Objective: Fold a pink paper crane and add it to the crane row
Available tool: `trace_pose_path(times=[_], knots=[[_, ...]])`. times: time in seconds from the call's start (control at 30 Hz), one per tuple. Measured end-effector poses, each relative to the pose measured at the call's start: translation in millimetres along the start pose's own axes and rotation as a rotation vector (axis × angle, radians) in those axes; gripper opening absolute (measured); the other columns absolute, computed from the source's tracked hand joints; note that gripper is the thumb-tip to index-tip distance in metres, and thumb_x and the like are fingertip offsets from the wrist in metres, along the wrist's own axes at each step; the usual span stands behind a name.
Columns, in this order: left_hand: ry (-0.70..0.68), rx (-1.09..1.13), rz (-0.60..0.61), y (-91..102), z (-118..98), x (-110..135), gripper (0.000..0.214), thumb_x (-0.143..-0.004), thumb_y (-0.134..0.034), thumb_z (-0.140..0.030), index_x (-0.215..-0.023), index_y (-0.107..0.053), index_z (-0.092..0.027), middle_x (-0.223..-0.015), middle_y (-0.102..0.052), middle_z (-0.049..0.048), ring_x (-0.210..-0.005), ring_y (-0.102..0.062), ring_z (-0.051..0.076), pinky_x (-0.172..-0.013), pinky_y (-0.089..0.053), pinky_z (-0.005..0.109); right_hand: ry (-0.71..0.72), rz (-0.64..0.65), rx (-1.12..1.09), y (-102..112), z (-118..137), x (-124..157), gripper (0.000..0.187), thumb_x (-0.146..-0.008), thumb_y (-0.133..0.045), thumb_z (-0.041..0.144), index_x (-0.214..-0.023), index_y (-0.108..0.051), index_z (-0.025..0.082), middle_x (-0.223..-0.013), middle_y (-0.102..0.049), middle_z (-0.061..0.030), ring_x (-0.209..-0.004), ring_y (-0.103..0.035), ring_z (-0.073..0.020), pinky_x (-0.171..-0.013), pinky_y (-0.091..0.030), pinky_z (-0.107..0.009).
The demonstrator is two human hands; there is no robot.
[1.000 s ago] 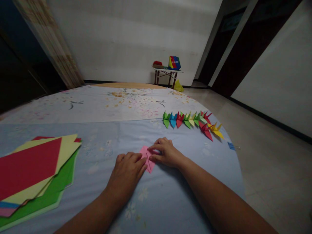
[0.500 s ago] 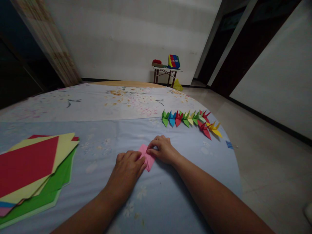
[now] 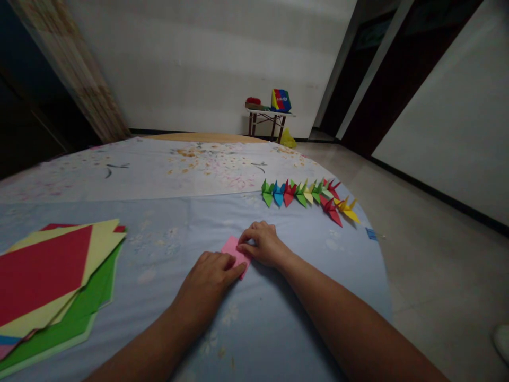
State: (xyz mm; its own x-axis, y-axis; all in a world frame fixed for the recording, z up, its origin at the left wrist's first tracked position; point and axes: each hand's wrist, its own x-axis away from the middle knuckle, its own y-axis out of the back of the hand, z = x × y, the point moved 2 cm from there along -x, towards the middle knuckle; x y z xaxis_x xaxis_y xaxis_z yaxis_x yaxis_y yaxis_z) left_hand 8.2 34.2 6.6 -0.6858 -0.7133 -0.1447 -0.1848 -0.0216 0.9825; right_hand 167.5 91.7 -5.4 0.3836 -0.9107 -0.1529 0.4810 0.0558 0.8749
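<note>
A small piece of folded pink paper (image 3: 231, 244) lies on the blue part of the tablecloth, between my hands. My left hand (image 3: 211, 275) holds its left and near side, fingers curled and thumb laid across the surface. At the upper right edge my right hand (image 3: 263, 244) pinches the paper between thumb and bent index finger. Both hands hide parts of the sheet, so its exact folds cannot be made out.
Several folded paper cranes (image 3: 288, 193) in green, blue, red and yellow stand in a row at the right. A stack of coloured paper (image 3: 43, 276) lies at the left. The round table's edge (image 3: 384, 265) curves along the right. A small stand (image 3: 274, 113) is by the wall.
My left thumb has moved right and further over the pink paper. My right hand keeps its pinch at the upper right. The whole view has shifted slightly.
</note>
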Motion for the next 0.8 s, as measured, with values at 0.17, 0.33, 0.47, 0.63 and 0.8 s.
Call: trace_pose_path(times=[0.17, 0.33, 0.47, 0.63, 0.8], knots=[[-0.021, -0.046, 0.055, 3.2, -0.4, 0.5, 0.034, -0.082, -0.053, -0.013, -0.111, -0.056, -0.030, -0.095, -0.062, 0.0032, -0.083, -0.055, 0.020, -0.073, -0.041, 0.034, 0.001, -0.004, -0.004, 0.0, -0.3, -0.3, 0.013, -0.078, -0.063, 0.038, -0.085, -0.066, 0.027, -0.086, -0.055, -0.0016, -0.090, -0.044, -0.0176, -0.077, -0.024, -0.032], [-0.041, -0.077, 0.098, 4.1, -1.1, -1.6, 0.037, -0.082, -0.051, -0.010, -0.114, -0.056, -0.028, -0.099, -0.062, 0.0042, -0.084, -0.055, 0.019, -0.075, -0.042, 0.033, 0.003, -0.016, -0.010, -1.4, -1.4, -0.5, 0.013, -0.078, -0.063, 0.038, -0.084, -0.067, 0.027, -0.085, -0.056, -0.0015, -0.089, -0.044, -0.0177, -0.077, -0.024, -0.032], [-0.053, -0.105, 0.107, 3.3, -1.9, -1.6, 0.038, -0.081, -0.050, -0.009, -0.114, -0.056, -0.027, -0.100, -0.062, 0.0052, -0.083, -0.055, 0.020, -0.074, -0.043, 0.034, 0.004, -0.020, -0.018, -1.7, -1.2, 0.0, 0.013, -0.078, -0.063, 0.037, -0.084, -0.067, 0.027, -0.085, -0.056, -0.0011, -0.089, -0.044, -0.0174, -0.077, -0.024, -0.032], [-0.054, -0.069, 0.091, 2.8, -0.7, 5.3, 0.043, -0.080, -0.050, -0.007, -0.117, -0.053, -0.028, -0.109, -0.059, 0.0067, -0.094, -0.054, 0.021, -0.080, -0.043, 0.035, 0.022, -0.036, -0.014, -1.4, -0.8, 1.1, 0.012, -0.078, -0.063, 0.037, -0.085, -0.066, 0.027, -0.085, -0.055, -0.0008, -0.089, -0.044, -0.0167, -0.078, -0.025, -0.032], [-0.077, -0.037, 0.112, -0.4, 2.4, 9.7, 0.044, -0.079, -0.051, -0.009, -0.119, -0.053, -0.028, -0.117, -0.056, 0.0089, -0.102, -0.052, 0.024, -0.085, -0.042, 0.039, 0.018, -0.030, -0.009, -2.8, -1.8, 0.4, 0.014, -0.079, -0.061, 0.039, -0.084, -0.066, 0.026, -0.085, -0.055, -0.0010, -0.089, -0.044, -0.0170, -0.077, -0.024, -0.032]])
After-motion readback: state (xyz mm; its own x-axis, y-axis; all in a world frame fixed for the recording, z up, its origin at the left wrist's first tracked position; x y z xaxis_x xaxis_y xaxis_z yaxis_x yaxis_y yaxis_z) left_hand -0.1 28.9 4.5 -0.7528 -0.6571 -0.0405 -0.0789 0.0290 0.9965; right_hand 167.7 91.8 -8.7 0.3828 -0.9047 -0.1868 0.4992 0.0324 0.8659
